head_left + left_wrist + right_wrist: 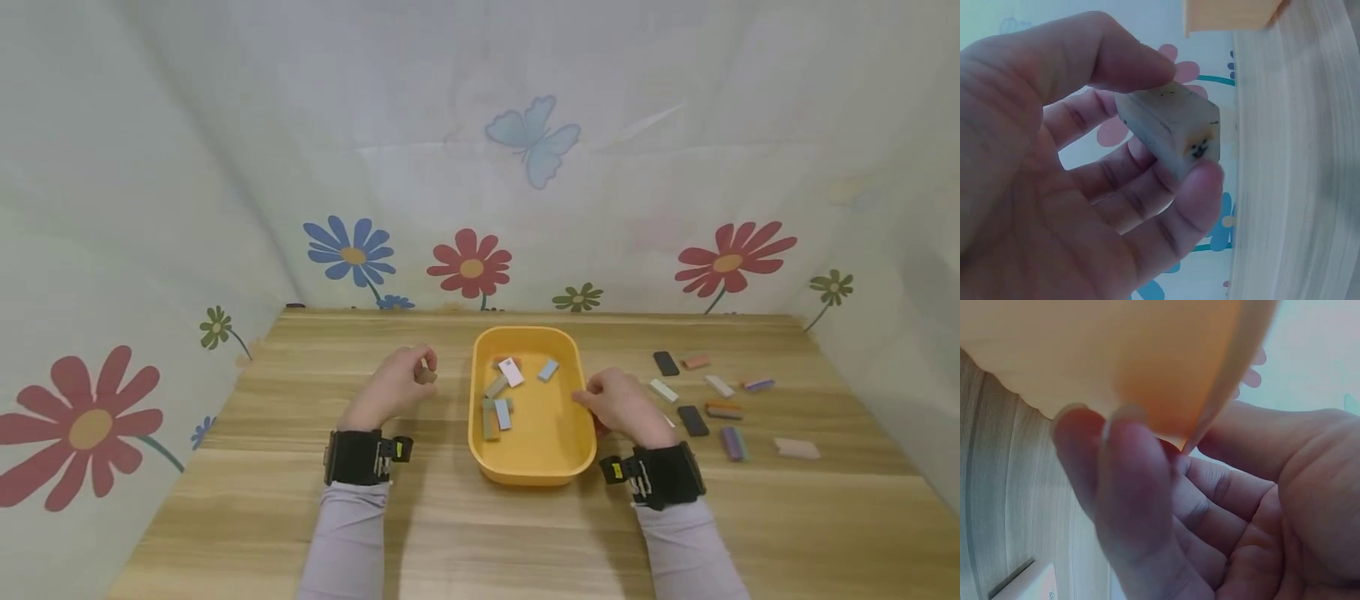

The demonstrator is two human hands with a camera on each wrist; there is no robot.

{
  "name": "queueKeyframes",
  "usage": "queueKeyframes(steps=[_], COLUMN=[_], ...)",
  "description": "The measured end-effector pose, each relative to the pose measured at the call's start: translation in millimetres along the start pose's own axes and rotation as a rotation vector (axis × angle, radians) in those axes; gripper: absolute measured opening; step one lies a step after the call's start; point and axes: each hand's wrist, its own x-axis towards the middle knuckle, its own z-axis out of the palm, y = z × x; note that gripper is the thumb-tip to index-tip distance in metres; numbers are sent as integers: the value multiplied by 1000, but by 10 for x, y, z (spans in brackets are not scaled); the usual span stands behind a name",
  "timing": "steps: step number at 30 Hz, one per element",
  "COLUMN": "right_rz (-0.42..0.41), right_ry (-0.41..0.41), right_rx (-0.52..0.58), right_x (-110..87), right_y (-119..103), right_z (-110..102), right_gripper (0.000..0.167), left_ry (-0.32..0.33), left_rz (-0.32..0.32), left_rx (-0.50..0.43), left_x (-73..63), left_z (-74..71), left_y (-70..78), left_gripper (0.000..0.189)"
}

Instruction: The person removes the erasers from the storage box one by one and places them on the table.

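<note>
My left hand [392, 385] is left of a yellow plastic bin [534, 477], above the table. Between its thumb and fingertips it pinches a small block [1169, 119], pale in the left wrist view, with worn edges and a dark mark on one end. The right hand [624, 406] grips the bin's right rim, thumb over the edge and fingers against the outer wall. Inside the bin lie several small blocks, among them a white one [511, 372], a light blue one [548, 370] and a green one [490, 419], mostly toward the left side.
Right of the bin, several more small blocks are scattered on the wooden table [480, 550], including a black one [693, 421], a purple one [731, 443] and a beige one [797, 448]. A flower-printed curtain [405, 167] encloses the table's back and sides.
</note>
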Motion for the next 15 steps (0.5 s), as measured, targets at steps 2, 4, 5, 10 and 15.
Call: queueKeyframes(steps=[2,4,5,10,15], right_rz=[7,5,7,7,4], right_ry=[-1,-2,-1,-5,-7], right_rx=[-7,-17,-20,-15,-20], right_x=[-2,-3,-1,-16,-25], right_y=[-9,-16,-17,-14,-16], right_z=[-10,-19,-22,-26,-15], right_gripper=[25,25,25,26,25], left_ry=[-1,3,3,-27,-33], left_rz=[-9,-23,-32,-61,-106], left_rx=[6,8,12,15,38], left_x=[-6,-7,-4,13,-39], left_z=[-1,-1,4,48,69], left_y=[-1,-14,-32,-183,-346], left_gripper=[24,24,24,20,17])
